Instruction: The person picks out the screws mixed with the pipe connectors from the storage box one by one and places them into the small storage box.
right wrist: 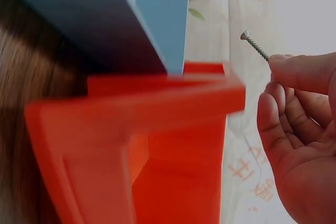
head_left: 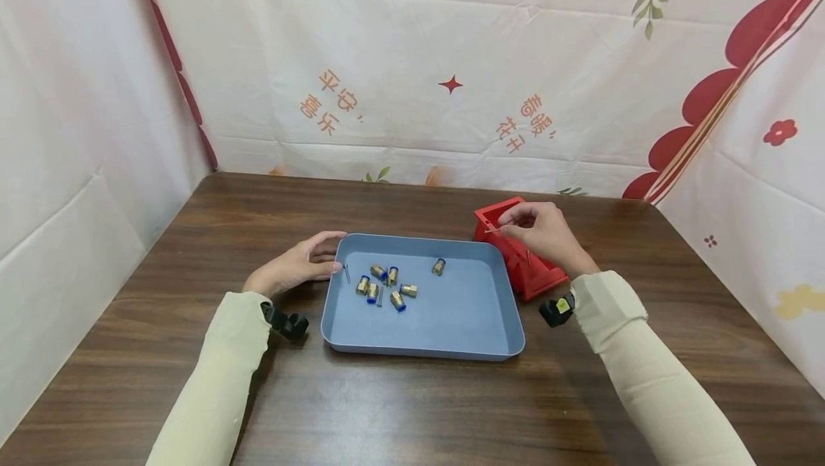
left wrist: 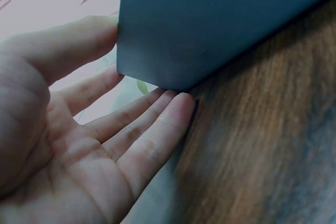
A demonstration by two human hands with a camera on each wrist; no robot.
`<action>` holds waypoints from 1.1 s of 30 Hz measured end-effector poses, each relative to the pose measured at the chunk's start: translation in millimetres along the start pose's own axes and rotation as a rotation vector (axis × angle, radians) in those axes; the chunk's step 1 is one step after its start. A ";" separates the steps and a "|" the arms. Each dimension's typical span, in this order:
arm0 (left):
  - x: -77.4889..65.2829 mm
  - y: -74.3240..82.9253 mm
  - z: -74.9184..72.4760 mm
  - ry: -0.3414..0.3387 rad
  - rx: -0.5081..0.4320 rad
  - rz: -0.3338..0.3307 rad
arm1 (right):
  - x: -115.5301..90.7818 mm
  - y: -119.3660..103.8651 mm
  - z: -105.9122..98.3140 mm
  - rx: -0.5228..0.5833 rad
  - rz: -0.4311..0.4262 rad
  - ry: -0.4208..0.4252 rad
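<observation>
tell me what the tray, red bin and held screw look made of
Tray: probably matte plastic, given its smooth, even blue surface. Red bin: likely satin plastic, uniformly coloured with thick edges. Screw: apparently metal, slightly shiny, its grey threads catching light.

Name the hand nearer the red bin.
Right. The right hand is just over the red bin, pinching a screw; the left hand touches the left edge of the blue tray, across from the bin.
</observation>
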State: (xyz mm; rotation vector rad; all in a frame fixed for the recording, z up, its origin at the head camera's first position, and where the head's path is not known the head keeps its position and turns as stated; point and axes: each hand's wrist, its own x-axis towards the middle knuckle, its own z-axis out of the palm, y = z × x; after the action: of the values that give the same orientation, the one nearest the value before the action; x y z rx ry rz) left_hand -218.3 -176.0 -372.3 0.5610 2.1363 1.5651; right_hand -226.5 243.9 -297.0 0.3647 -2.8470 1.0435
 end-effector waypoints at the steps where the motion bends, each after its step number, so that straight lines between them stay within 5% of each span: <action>1: -0.3 -0.2 -0.1 0.000 0.004 -0.001 | -0.6 2.0 -1.7 -0.005 0.006 0.001; 33: -0.4 -0.9 -0.1 0.010 0.023 0.012 | -11.8 35.9 -25.8 -0.050 0.079 0.056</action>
State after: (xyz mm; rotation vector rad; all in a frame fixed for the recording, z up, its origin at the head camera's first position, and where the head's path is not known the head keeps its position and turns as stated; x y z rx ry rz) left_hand -218.0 -176.5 -373.1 0.5762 2.1646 1.5545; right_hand -224.1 289.4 -301.7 0.2163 -2.8525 0.9768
